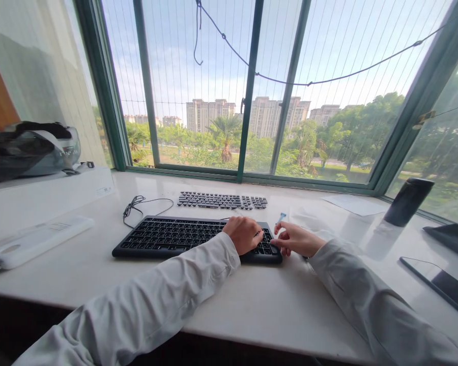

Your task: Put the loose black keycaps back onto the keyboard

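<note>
Keyboard (pixel 168 237) lies flat, long axis left-right, under left hand (pixel 244 234).

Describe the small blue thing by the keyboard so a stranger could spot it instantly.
On the white sill below the window, find the black keyboard. Just past its right end, above the right hand, lies a small blue tool, the only blue item; the loose grey keycaps lie further back.
</note>
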Demonstrator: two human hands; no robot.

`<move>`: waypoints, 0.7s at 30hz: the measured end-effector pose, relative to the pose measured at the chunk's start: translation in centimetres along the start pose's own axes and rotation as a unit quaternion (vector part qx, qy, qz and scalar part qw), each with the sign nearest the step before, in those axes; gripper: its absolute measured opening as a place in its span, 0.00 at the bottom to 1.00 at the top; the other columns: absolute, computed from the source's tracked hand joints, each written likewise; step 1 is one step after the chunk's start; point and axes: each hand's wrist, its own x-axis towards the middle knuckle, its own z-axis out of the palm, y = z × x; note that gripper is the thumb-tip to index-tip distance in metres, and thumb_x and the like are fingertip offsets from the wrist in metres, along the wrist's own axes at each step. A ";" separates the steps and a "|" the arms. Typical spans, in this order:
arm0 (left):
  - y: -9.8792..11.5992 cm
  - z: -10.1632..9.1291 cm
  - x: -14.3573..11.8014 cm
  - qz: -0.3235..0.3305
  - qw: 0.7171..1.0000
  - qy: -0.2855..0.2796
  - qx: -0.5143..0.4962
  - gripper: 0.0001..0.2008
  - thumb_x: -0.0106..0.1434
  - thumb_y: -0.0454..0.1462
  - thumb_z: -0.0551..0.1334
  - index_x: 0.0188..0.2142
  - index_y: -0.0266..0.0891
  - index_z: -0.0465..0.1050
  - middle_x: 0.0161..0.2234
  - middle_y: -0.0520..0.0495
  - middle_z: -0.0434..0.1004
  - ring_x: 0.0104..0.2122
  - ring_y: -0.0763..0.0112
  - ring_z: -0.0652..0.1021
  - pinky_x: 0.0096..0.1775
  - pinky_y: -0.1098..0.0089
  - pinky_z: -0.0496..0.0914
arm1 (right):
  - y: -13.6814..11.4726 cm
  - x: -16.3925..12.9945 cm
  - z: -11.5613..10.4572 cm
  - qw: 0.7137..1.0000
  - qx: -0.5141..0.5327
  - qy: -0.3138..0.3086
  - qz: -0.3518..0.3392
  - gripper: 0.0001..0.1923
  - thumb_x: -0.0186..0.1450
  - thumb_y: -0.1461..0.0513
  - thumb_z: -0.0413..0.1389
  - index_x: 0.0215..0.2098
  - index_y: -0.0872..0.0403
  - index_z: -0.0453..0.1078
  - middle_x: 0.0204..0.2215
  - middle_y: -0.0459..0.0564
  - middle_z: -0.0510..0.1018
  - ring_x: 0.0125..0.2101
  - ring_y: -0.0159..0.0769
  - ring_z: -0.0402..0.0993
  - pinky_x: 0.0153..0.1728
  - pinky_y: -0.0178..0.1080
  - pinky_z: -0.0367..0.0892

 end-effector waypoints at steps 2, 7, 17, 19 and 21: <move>-0.1 -0.1 0.1 -0.008 1.000 -0.005 0.005 0.19 0.63 0.44 0.50 0.31 0.39 0.77 0.31 0.43 0.77 0.31 0.65 0.76 0.32 0.67 0.65 | 0.1 0.0 0.1 1.000 0.011 -0.005 -0.009 0.25 0.51 0.47 0.59 0.33 0.52 0.53 0.15 0.37 0.68 0.17 0.30 0.70 0.19 0.34 0.66; -0.2 -0.2 0.2 -0.018 1.000 -0.011 0.010 0.20 0.63 0.45 0.50 0.31 0.38 0.77 0.31 0.42 0.77 0.31 0.64 0.76 0.33 0.66 0.66 | 0.6 0.2 0.1 1.000 0.003 -0.006 -0.023 0.24 0.51 0.46 0.58 0.31 0.51 0.51 0.15 0.36 0.66 0.17 0.31 0.70 0.19 0.34 0.65; -0.3 -0.1 0.2 -0.004 1.000 -0.001 0.014 0.19 0.62 0.44 0.50 0.30 0.39 0.77 0.31 0.44 0.77 0.30 0.63 0.76 0.31 0.66 0.66 | 0.4 0.0 -1.4 0.997 -0.060 -0.035 -0.019 0.22 0.54 0.44 0.54 0.30 0.52 0.55 0.19 0.42 0.71 0.19 0.30 0.68 0.22 0.34 0.63; -0.3 -0.3 0.2 -0.007 1.000 -0.005 0.012 0.19 0.62 0.44 0.50 0.30 0.38 0.77 0.31 0.44 0.77 0.30 0.64 0.76 0.32 0.66 0.66 | 0.6 -0.1 -2.5 0.983 -0.163 0.079 -0.014 0.20 0.56 0.45 0.52 0.31 0.53 0.58 0.20 0.44 0.72 0.20 0.31 0.66 0.23 0.35 0.61; -0.3 -0.4 0.1 -0.011 1.000 -0.009 0.009 0.18 0.62 0.43 0.50 0.30 0.38 0.77 0.31 0.43 0.77 0.30 0.64 0.76 0.32 0.66 0.66 | 1.2 -0.2 -3.4 0.938 -0.281 0.205 0.001 0.19 0.56 0.45 0.52 0.30 0.52 0.60 0.23 0.46 0.72 0.24 0.34 0.68 0.27 0.37 0.61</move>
